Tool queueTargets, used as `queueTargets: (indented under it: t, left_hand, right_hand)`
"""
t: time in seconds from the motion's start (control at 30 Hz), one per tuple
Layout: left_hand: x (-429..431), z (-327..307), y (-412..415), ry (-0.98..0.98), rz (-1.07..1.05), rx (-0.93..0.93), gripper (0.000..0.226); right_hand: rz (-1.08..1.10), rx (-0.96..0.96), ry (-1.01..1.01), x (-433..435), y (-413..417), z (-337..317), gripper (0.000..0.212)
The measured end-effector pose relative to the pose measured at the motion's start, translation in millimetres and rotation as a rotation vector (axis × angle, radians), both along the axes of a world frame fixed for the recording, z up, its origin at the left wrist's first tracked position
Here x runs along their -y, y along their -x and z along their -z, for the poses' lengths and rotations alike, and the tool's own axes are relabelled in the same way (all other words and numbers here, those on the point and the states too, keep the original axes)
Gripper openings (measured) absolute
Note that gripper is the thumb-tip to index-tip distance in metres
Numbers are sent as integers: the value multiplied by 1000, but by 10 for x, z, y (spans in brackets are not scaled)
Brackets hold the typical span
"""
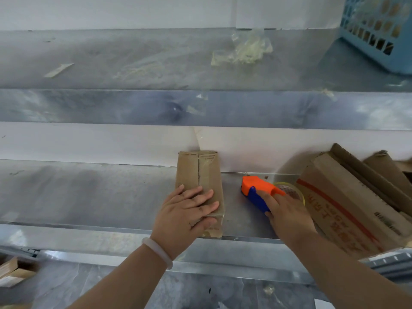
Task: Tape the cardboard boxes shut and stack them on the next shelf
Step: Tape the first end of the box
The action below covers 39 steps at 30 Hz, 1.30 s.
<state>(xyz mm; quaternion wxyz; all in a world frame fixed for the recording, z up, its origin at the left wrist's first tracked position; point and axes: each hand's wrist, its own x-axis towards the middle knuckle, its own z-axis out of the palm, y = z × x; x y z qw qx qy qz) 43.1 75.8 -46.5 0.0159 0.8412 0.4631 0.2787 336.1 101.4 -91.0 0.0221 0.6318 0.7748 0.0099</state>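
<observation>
The small cardboard box (199, 175) lies flat on the metal shelf (89, 192), its near end under the left hand (189, 210) and its far end against the white wall. That hand lies open, palm down, fingers spread across the top flaps, pressing rather than gripping. A strip of clear tape already shines along the centre seam and wraps over the near end, so the box looks sealed, or close to it.

Just right of the box, the right hand (287, 215) rests on the tape dispenser (258, 192), an orange and blue tool with a roll of clear tape behind it. The fingers curl over the blue handle, though I cannot tell whether the grip is firm or only a touch.

The box looks light and fairly stiff, thin corrugated card that would dent if squeezed on the flaps. The taped top is probably slick, so a flat palm could slide on it. The better hold seems to be across the two long sides, thumb on one and fingers on the other, near the middle.

Beyond the right hand, larger boxes (347, 201) lean unsealed. The next shelf (156, 59) above carries tape scraps and a blue basket (379, 30).
</observation>
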Motion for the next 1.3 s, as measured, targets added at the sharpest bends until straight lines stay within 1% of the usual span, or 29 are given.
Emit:
queueTargets:
  t: [0.07, 0.1, 0.13, 0.17, 0.2, 0.3, 0.4, 0.43, 0.5, 0.53, 0.57, 0.6, 0.67, 0.73, 0.77, 0.8, 0.83, 0.87, 0.9, 1.0, 1.07, 1.13, 1.2, 1.23, 1.3]
  left_hand:
    - [-4, 5, 5, 1, 3, 14, 33]
    - [-6, 6, 5, 2, 5, 20, 32]
    - [-8, 7, 6, 3, 6, 24, 32]
    - [-10, 7, 7, 6, 8, 25, 32]
    - [-13, 7, 10, 11, 12, 25, 32]
    - [-17, 10, 26, 28, 22, 9, 33]
    - [-21, -3, 30, 37, 26, 18, 33]
    - [-21, -15, 27, 39, 28, 22, 33]
    - [-19, -45, 21, 42, 33, 23, 34]
    - [-17, -60, 19, 49, 34, 24, 35]
    - [-9, -76, 16, 65, 32, 33, 38]
    - [-2, -91, 15, 85, 29, 54, 42]
    - [3, -121, 19, 130, 39, 133, 49]
    - [-1, -135, 35, 151, 71, 206, 50]
    - [-7, -132, 53, 154, 93, 224, 50]
    - [-13, -123, 78, 151, 112, 225, 48]
    - [-20, -112, 107, 144, 125, 215, 46]
    - [-36, -97, 136, 139, 132, 196, 43]
    - [-52, -80, 159, 138, 142, 169, 41]
    - [-133, -61, 223, 132, 215, 85, 41]
    - [-188, -24, 320, 117, 253, 66, 45]
    - [-235, 47, 451, 117, 231, 56, 54]
    - [-213, 118, 516, 166, 198, 82, 64]
    - [-199, 147, 509, 190, 198, 122, 65]
    - [-179, 177, 472, 211, 203, 205, 63]
  right_hand:
    - [-41, 11, -33, 91, 31, 19, 82]
    - [-57, 6, -89, 133, 54, 31, 89]
    - [-75, 7, -170, 181, 81, 42, 92]
    - [-101, 28, -242, 231, 112, 68, 89]
    - [-127, 71, -269, 289, 156, 90, 84]
    - [-158, 167, -230, 464, 309, 185, 58]
    - [-52, 197, -107, 513, 473, 104, 55]
    - [-15, 181, -95, 502, 524, 63, 53]
    - [55, 117, -43, 488, 608, -35, 57]
    - [74, 64, -26, 514, 635, -55, 57]
    - [90, -38, -15, 552, 646, -36, 54]
    - [103, -183, 5, 592, 660, -17, 52]
    - [148, -644, -10, 663, 749, -56, 49]
    - [221, -1170, 51, 653, 981, -190, 44]
    - [254, -1388, 117, 621, 1107, -250, 47]
    - [259, -1511, 169, 577, 1220, -285, 57]
    - [235, -1528, 201, 533, 1316, -291, 71]
    - [198, -1461, 215, 505, 1392, -289, 81]
    - [155, -1383, 207, 489, 1440, -286, 84]
    - [108, -1217, 129, 455, 1384, -209, 75]
    - [90, -1184, 98, 453, 1345, -168, 70]
    - [77, -1260, 111, 467, 1351, -142, 68]
    - [95, -1419, 148, 479, 1402, -124, 63]
    - [114, -1501, 165, 492, 1434, -103, 61]
    - [170, -1603, 218, 508, 1461, -89, 52]
